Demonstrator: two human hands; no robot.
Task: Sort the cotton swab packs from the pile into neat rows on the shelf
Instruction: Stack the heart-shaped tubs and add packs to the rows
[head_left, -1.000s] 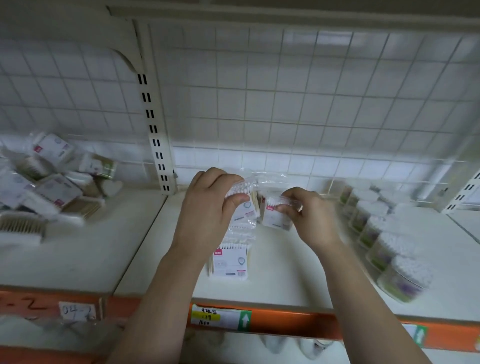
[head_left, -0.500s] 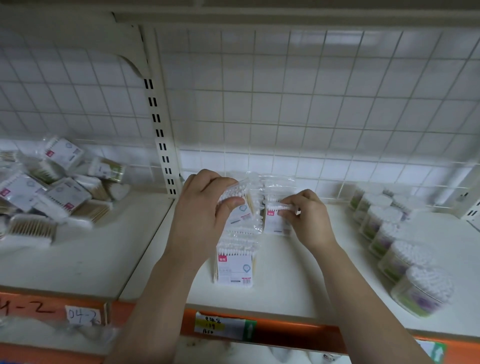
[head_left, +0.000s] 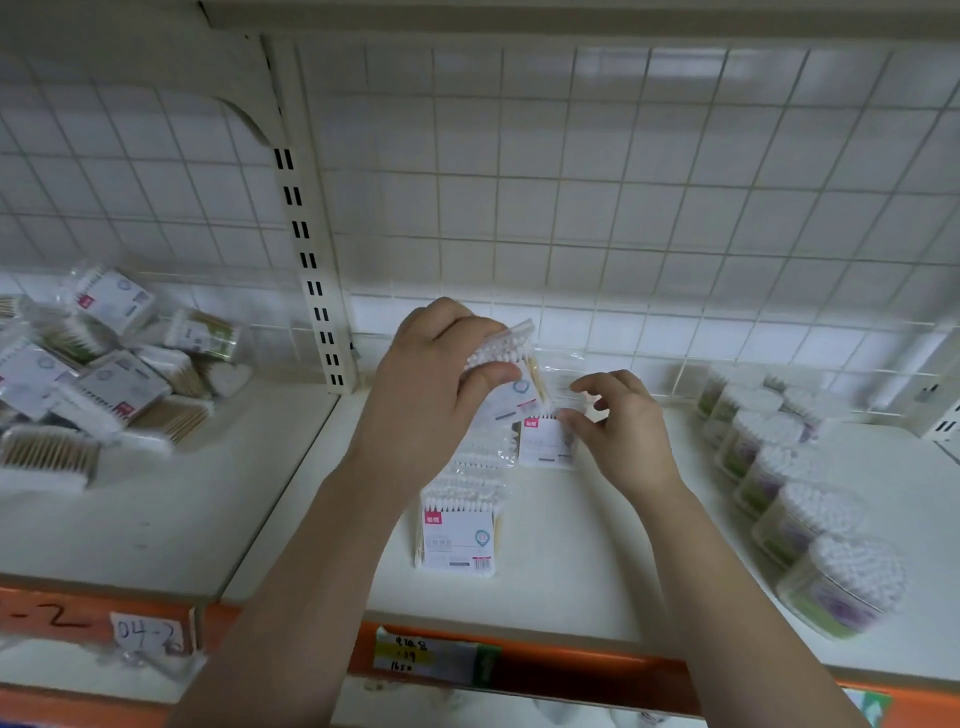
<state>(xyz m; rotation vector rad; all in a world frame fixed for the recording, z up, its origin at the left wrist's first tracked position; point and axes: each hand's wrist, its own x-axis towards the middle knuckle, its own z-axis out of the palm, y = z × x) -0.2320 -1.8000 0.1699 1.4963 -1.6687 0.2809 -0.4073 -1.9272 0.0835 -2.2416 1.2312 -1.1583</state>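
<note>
Left hand (head_left: 431, 384) is pinching one cotton swab pack (head_left: 506, 371) between thumb and curled fingers, holding it tilted above the back of the shelf (head_left: 571, 582). Right hand (head_left: 626, 434) is hovering with thumb and forefinger parted, thumb tip at the top edge of a standing pack (head_left: 545, 441); nothing is visibly being gripped there.

The standing pack is sitting just right of the first row (head_left: 460, 535), which is running from the shelf front back under the left hand. The unsorted pile (head_left: 104, 374) is lying well apart on the left bay. Round swab tubs (head_left: 810, 514) are lining the right side.

Step in hand, by my reading: starting a second row. The next move is calling for the held pack to go down upright, label forward, touching the standing one.

Against half a second ago: the right hand was pinching that pack's top; its fingers are now opening. The left hand's pack is tilting more.
</note>
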